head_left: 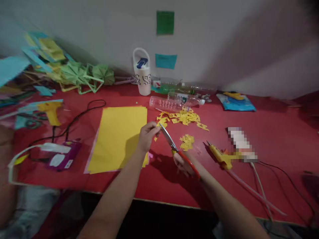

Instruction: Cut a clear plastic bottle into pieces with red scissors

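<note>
My left hand [147, 135] pinches a small piece of yellow paper [162, 122] between thumb and fingers. In my right hand [183, 165] is a pair of scissors [188, 162] with red handles, its blades reaching up to the edge of that piece. Beyond the blades lie yellow paper scraps [185, 117] with cut-out gaps. Nearer to me is a small heap of cut yellow shapes [186, 142]. A stack of yellow sheets [122, 137] lies to the left, partly under my left forearm.
Plastic bottles [169, 103] and a white tumbler [144, 81] stand or lie along the wall. A yellow glue gun [220, 156] with cords is at right, another glue gun [52, 111] at left near a purple box [66, 157]. Paper crafts [79, 74] fill the back left.
</note>
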A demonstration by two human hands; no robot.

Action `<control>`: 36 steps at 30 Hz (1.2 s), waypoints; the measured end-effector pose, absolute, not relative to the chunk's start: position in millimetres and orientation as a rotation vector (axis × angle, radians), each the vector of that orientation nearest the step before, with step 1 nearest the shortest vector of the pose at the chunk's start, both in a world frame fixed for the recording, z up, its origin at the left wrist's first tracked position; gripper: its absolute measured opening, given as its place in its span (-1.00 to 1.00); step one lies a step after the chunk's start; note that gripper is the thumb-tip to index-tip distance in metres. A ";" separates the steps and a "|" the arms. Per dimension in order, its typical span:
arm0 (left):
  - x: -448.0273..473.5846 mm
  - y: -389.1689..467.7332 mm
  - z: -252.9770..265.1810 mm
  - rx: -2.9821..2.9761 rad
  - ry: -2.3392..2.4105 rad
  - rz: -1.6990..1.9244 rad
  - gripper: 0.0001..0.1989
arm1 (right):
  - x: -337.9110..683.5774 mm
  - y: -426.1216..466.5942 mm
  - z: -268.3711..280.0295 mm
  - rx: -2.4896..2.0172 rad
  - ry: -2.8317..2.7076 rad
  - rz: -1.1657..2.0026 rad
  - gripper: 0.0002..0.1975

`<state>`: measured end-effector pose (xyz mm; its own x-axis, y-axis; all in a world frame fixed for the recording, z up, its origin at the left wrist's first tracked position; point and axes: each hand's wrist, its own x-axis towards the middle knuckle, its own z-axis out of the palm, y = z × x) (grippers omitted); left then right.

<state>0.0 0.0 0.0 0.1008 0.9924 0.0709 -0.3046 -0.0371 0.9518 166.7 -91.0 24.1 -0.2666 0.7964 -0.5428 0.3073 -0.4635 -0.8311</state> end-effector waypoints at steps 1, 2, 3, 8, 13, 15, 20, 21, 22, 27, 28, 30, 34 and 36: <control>0.4 0.3 1.5 1.070 0.878 1.295 -0.81 | 167.9 -91.7 23.3 -1.600 -1.348 1.771 -0.52; 0.7 0.5 2.9 1.070 0.879 1.291 -0.82 | 169.0 -92.4 22.5 -1.589 -1.349 1.764 -0.51; 0.8 0.6 4.3 1.069 0.880 1.285 -0.82 | 170.2 -93.1 21.6 -1.577 -1.350 1.758 -0.50; -1.5 -0.9 9.5 1.048 0.871 1.232 -0.84 | 175.5 -95.3 16.1 -1.520 -1.366 1.746 -0.51; -2.3 -1.9 13.3 1.034 0.852 1.211 -0.85 | 177.9 -95.4 12.1 -1.520 -1.366 1.761 -0.51; -2.0 -2.0 14.8 1.037 0.850 1.207 -0.85 | 178.2 -94.7 12.0 -1.548 -1.371 1.766 -0.53; -4.5 -1.6 14.1 1.031 0.853 1.157 -0.83 | 178.1 -93.4 13.0 -1.564 -1.350 1.780 -0.56; -5.5 -1.2 13.4 1.039 0.854 1.146 -0.82 | 177.7 -93.4 13.3 -1.541 -1.332 1.772 -0.55; -6.4 -0.9 12.9 1.051 0.857 1.132 -0.81 | 177.2 -93.4 13.8 -1.512 -1.312 1.757 -0.53; -5.4 -3.0 16.3 1.226 0.835 0.749 -0.82 | 173.7 -91.3 18.9 -1.485 -1.191 1.548 -0.52; -3.7 -4.6 18.1 1.286 0.811 0.628 -0.83 | 173.1 -90.5 20.4 -1.501 -1.169 1.498 -0.53; 0.6 -8.2 21.4 1.401 0.766 0.432 -0.85 | 172.0 -88.8 23.5 -1.520 -1.139 1.425 -0.53; 7.8 -13.9 23.3 1.491 0.771 0.260 -0.84 | 170.6 -85.7 28.2 -1.516 -1.124 1.404 -0.55; 9.3 -15.5 22.2 1.493 0.789 0.236 -0.85 | 170.7 -84.6 29.5 -1.516 -1.132 1.424 -0.57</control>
